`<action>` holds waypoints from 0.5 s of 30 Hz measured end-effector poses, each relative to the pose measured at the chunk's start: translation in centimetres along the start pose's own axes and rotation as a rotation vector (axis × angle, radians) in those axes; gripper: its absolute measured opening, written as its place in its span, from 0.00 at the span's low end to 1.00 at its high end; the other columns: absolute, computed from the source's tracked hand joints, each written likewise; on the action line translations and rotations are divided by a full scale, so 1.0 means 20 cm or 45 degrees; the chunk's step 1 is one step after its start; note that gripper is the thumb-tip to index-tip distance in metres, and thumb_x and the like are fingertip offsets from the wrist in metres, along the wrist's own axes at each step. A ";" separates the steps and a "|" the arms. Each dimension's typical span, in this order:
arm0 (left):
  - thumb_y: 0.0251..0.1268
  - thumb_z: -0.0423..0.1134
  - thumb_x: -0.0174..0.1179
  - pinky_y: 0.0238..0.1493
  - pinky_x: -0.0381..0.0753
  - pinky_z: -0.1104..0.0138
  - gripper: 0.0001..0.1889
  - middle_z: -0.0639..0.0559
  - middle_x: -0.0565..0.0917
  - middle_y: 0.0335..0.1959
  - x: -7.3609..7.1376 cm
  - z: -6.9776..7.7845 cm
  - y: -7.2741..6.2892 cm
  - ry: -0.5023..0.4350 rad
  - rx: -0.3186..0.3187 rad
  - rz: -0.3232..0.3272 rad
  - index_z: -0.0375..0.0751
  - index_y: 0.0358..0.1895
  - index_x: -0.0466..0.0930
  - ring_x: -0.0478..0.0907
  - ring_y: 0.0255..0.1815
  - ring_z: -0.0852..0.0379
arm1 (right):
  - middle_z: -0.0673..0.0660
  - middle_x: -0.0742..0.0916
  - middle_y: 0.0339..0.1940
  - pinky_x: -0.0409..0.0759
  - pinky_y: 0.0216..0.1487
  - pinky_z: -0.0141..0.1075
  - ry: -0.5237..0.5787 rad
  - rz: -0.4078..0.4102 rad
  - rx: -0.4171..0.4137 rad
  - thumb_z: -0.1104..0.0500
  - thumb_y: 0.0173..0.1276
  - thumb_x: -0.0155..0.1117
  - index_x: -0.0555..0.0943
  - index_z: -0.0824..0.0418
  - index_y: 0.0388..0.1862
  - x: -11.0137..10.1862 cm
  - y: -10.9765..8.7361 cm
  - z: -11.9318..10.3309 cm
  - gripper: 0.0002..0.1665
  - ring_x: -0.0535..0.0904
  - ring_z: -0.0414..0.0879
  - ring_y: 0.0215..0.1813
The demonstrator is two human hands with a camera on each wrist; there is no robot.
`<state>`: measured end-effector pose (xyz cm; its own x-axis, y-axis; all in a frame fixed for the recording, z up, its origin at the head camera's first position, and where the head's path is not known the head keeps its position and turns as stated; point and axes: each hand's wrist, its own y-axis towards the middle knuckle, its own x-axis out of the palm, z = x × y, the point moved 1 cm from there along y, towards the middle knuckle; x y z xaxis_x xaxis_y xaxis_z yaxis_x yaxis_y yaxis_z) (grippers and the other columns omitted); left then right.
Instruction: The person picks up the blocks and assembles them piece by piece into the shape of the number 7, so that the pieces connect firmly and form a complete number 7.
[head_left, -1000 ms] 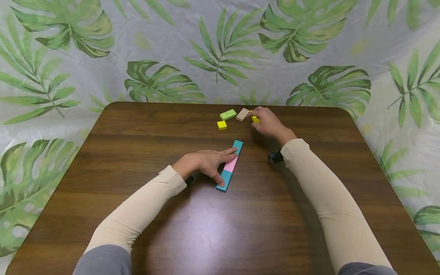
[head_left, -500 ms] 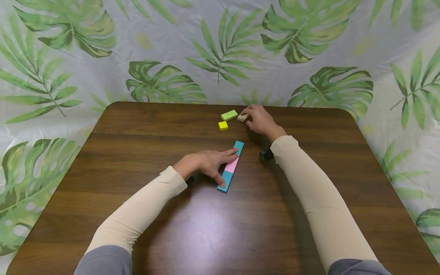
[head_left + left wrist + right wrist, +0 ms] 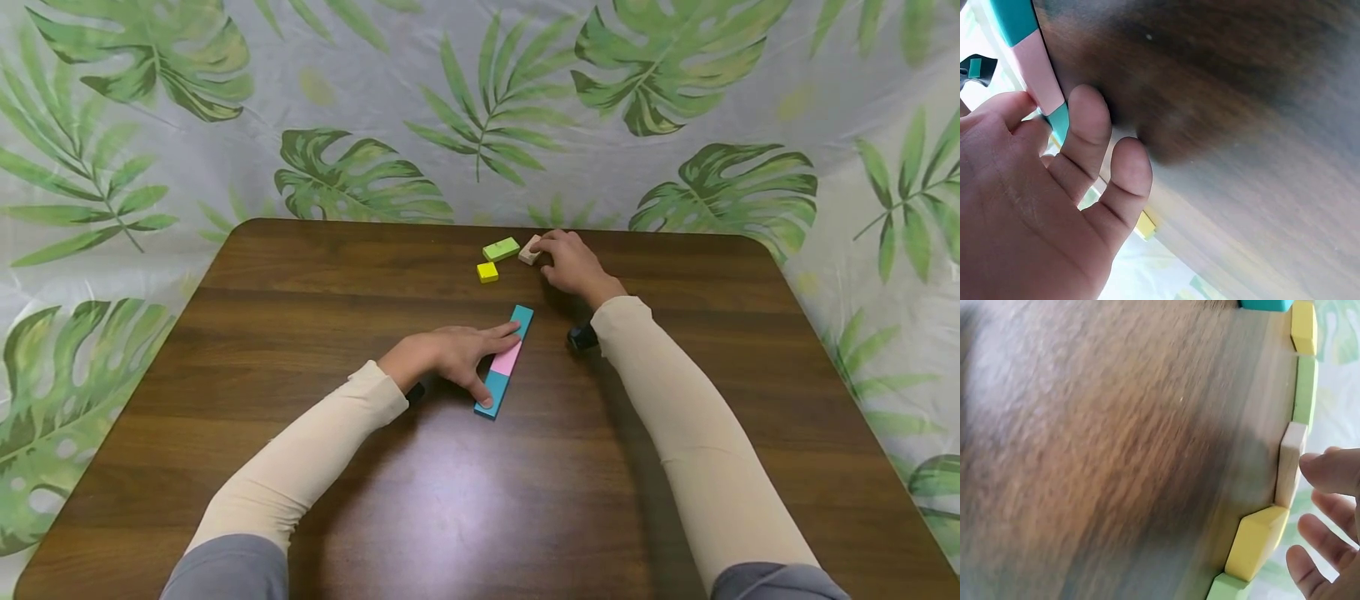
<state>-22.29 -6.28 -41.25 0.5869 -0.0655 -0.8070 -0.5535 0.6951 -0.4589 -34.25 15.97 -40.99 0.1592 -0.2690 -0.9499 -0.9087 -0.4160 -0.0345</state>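
A strip made of a teal block (image 3: 491, 396), a pink block (image 3: 506, 360) and another teal block (image 3: 522, 315) lies end to end on the table. My left hand (image 3: 457, 354) rests on it, thumb on the near teal block and fingers by the pink and far teal ones. In the left wrist view, two fingertips (image 3: 1132, 165) hang beside the strip, holding nothing. At the back, my right hand (image 3: 573, 262) touches a bare wooden block (image 3: 529, 250) with a fingertip. Its other fingers are loosely bent near a yellow block (image 3: 1257, 544), which the hand hides in the head view.
Left of the wooden block lie a light green block (image 3: 501, 249) and a small yellow block (image 3: 487, 272). The right wrist view shows another green block (image 3: 1229, 589) beyond the yellow one. A leaf-print cloth (image 3: 480, 108) hangs behind the brown table (image 3: 300, 275).
My right hand has moved left from the right-hand yellow block to the wooden block, and its fingertip has since shifted slightly right. My left hand stays on the strip.
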 end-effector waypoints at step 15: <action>0.54 0.62 0.70 0.79 0.56 0.53 0.57 0.66 0.34 0.83 0.00 0.00 0.00 0.004 0.011 0.006 0.60 0.81 0.41 0.52 0.82 0.51 | 0.70 0.72 0.68 0.63 0.73 0.57 -0.017 -0.056 0.145 0.64 0.70 0.53 0.75 0.66 0.67 -0.03 -0.03 0.12 0.26 0.65 0.67 0.71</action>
<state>-22.25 -6.38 -41.29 0.5823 -0.0645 -0.8104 -0.5510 0.7016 -0.4518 -34.65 18.48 -41.07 0.1952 -0.2412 -0.9506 -0.9392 -0.3251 -0.1104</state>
